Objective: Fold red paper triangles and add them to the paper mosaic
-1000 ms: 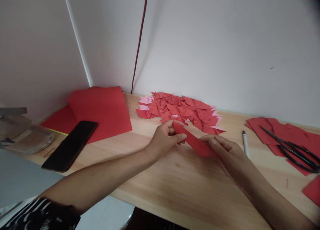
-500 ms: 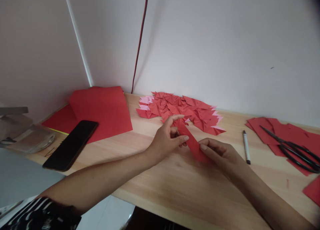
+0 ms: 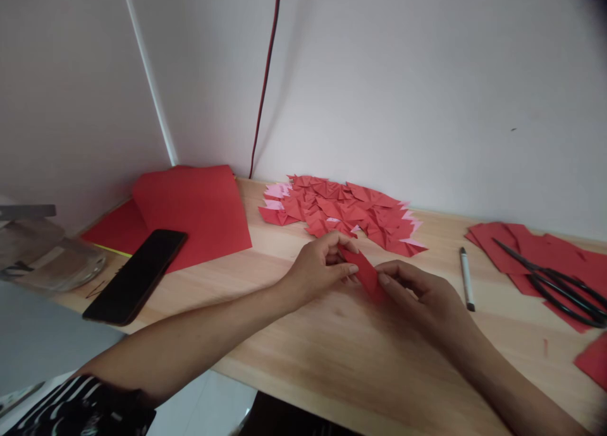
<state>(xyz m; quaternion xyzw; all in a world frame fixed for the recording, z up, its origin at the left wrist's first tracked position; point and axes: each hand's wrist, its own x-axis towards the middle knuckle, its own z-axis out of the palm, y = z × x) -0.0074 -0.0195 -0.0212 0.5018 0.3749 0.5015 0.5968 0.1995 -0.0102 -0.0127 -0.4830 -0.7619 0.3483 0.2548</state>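
A small piece of red paper (image 3: 366, 275), apparently folded, is held above the table between my two hands. My left hand (image 3: 325, 262) has its fingers closed on the upper left end of the paper. My right hand (image 3: 417, 290) pinches the opposite edge between thumb and fingers. Parts of the paper are hidden behind the fingers. Just beyond my hands lies a spread of folded red and pink paper pieces (image 3: 341, 202), close to the wall.
Large red sheets (image 3: 203, 208) lie at the left, with a black phone (image 3: 135, 275) on their edge. A clear plastic container (image 3: 57, 262) stands far left. To the right are a marker (image 3: 467, 279), red paper pieces (image 3: 521, 240) and black scissors (image 3: 564, 290). A cable (image 3: 265, 82) hangs along the wall.
The red paper now shows shorter between my hands, its upper end lower than before. My left fingers have come down and curled over its top end. My right hand has barely moved.
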